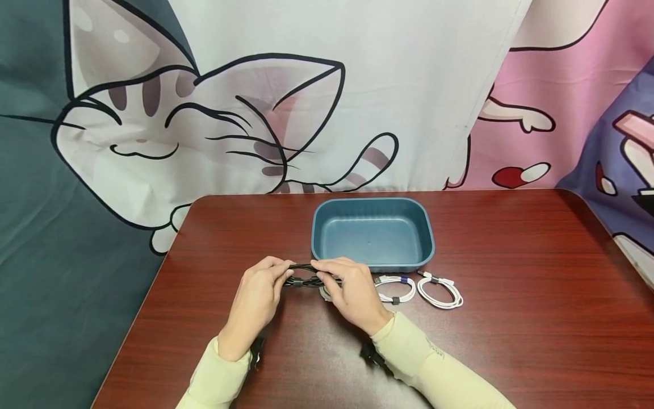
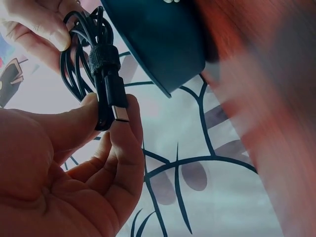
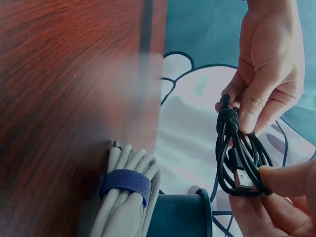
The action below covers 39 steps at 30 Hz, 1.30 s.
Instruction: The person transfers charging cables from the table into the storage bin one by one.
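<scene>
A coiled black USB cable [image 1: 302,282] hangs between my hands over the table, in front of the tray. My left hand [image 1: 257,301] pinches one end of the coil between thumb and fingers. The opposite end is pinched by my right hand [image 1: 353,291]. In the left wrist view a black hook-and-loop strap [image 2: 104,59] wraps the coil, and a metal USB-C plug [image 2: 120,113] sticks out by the left fingertips. A USB-A plug [image 3: 243,178] lies inside the loops near the right thumb in the right wrist view.
A blue-grey plastic tray [image 1: 373,266] stands behind the hands on the brown wooden table [image 1: 536,318]. To the right lie a white coiled cable [image 1: 410,294] with a blue strap and another white coiled cable [image 1: 443,307]. A pale coil is partly hidden beneath the right hand.
</scene>
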Tool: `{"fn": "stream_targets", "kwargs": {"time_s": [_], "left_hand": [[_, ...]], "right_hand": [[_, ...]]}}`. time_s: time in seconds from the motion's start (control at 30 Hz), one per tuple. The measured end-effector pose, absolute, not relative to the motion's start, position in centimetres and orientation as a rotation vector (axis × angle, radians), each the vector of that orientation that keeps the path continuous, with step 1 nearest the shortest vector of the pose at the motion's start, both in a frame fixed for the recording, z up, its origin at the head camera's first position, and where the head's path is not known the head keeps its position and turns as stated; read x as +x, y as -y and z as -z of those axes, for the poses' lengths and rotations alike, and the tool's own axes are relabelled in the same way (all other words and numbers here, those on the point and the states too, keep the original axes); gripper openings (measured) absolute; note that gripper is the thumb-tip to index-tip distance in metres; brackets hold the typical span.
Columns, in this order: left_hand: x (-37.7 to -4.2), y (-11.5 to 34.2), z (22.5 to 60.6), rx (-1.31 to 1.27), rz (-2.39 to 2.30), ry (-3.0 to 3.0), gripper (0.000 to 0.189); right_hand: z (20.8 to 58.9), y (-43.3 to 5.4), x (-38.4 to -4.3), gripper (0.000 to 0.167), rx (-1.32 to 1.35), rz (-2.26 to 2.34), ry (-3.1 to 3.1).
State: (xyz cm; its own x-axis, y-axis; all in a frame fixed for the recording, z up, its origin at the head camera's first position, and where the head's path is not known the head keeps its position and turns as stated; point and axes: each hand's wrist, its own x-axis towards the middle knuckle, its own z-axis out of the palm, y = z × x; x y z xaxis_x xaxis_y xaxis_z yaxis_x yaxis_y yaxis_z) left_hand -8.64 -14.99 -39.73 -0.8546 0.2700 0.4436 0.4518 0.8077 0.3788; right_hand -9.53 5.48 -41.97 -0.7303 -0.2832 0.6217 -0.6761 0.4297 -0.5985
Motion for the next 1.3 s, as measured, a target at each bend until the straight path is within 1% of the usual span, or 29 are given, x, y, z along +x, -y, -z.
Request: {"fn": "stream_targets", "kwargs": {"time_s": [1.3], "left_hand": [[-9.9, 12.8, 38.4, -0.545, 0.736, 2.579, 0.019]], "right_hand": [[41.1, -6.8, -10.6, 0.023, 0.692, -1.249, 2.232]]}}
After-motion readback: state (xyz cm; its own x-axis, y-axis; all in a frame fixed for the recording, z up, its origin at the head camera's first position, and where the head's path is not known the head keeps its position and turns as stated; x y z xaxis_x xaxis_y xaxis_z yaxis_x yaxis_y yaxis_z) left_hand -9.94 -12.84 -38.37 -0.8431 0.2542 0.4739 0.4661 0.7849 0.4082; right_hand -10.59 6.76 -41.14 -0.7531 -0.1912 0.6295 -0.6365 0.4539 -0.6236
